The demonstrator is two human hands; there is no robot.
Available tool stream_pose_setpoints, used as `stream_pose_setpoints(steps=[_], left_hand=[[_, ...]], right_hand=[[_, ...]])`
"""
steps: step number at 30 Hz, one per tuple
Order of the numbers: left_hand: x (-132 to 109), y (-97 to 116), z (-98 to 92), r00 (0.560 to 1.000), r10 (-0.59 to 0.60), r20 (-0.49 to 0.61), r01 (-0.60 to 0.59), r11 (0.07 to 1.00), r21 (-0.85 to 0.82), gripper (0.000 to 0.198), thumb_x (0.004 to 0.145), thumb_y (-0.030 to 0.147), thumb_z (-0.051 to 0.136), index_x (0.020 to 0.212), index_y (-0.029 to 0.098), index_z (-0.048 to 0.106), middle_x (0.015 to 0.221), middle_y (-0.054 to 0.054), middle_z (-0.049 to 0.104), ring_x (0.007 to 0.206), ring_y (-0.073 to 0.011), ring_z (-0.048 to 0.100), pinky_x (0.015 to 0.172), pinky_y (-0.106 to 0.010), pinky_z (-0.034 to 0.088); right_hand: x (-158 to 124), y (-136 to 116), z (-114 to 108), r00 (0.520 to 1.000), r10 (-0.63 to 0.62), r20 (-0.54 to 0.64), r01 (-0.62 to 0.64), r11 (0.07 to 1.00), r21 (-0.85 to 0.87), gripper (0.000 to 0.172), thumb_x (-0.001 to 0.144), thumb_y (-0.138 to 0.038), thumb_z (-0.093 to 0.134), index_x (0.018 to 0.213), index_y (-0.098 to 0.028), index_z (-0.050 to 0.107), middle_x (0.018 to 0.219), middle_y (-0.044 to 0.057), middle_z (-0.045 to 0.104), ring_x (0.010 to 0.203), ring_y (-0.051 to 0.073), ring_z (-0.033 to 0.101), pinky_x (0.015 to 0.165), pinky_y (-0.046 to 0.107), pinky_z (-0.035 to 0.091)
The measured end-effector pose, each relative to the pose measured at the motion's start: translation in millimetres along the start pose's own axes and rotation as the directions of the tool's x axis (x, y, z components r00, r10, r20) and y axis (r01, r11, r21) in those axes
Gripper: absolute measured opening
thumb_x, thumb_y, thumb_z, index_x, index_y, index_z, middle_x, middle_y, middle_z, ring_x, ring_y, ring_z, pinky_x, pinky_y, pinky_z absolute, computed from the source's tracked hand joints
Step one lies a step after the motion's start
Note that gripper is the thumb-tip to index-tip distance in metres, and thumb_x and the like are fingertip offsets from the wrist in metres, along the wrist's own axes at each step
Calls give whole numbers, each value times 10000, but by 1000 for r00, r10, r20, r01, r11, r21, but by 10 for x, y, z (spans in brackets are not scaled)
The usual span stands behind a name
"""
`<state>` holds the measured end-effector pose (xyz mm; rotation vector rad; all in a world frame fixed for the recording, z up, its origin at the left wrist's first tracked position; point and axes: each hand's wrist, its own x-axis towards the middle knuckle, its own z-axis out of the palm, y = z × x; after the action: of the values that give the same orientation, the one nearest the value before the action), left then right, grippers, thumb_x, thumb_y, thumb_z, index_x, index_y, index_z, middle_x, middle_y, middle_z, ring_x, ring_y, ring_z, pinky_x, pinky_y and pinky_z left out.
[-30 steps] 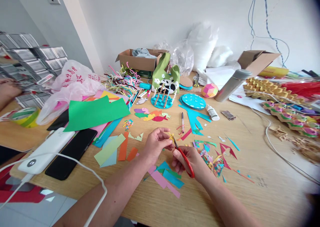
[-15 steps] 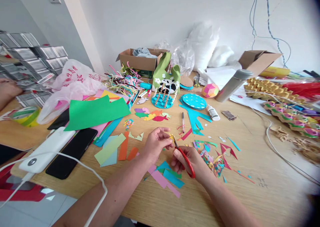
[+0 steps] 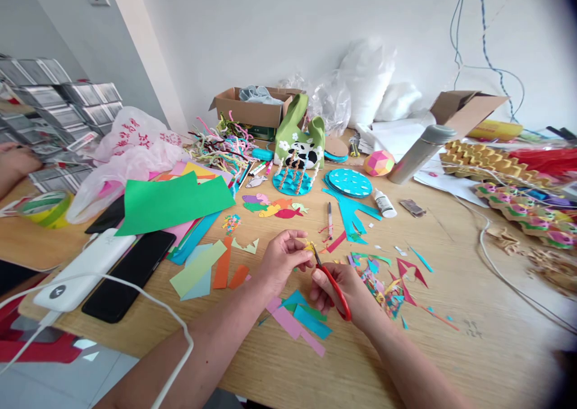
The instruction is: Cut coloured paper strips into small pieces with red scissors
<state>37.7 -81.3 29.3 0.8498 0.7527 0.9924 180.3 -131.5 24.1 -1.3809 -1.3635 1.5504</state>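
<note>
The person's two hands work above the desk point(image 3: 433, 349). The fingers of the left hand point(image 3: 280, 263) pinch one small piece of yellow paper point(image 3: 309, 246), partly hidden by the fingertips. The right hand point(image 3: 355, 289) is closed around one pair of red-handled scissors point(image 3: 336, 288), whose blades meet the yellow paper just beside the left fingertips.

Beyond the hands, seven coloured paper fish point(image 3: 289, 214) can be counted in one overlapping cluster, and one white fish point(image 3: 256, 181) lies apart behind them. There is one pen point(image 3: 330, 221), one glue bottle point(image 3: 384, 204), one grey flask point(image 3: 421, 154) and one faceted ball point(image 3: 378, 163). One black phone point(image 3: 128, 280) lies beside one white power bank point(image 3: 81, 274) to the left. Two cardboard boxes point(image 3: 250, 110) stand at the back, with one green panda bag point(image 3: 288, 131) in front of the left one.

Loose paper scraps point(image 3: 383, 292) crowd the desk to the right of the right hand, too many to count. Pink and blue strips point(image 3: 312, 322) lie below the hands. A white cable point(image 3: 183, 322) loops across the view of the left forearm. Another person's hand point(image 3: 17, 161) shows at the left edge, near stacked packs point(image 3: 67, 118).
</note>
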Motion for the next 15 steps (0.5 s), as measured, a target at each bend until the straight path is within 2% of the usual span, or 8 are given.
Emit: stream_pose_setpoints(steps=[15], left_hand=[[5, -3, -6, 999, 7, -39, -7, 1000, 0, 410, 599, 150, 680, 982, 152, 533, 644, 31, 552, 560, -101, 563, 554, -228, 424]], right_hand=[[-15, -65, 17, 1000, 9, 7, -9, 1000, -14, 480, 726, -602, 574, 630, -133, 558, 518, 25, 610, 411, 112, 570, 396, 200, 464]])
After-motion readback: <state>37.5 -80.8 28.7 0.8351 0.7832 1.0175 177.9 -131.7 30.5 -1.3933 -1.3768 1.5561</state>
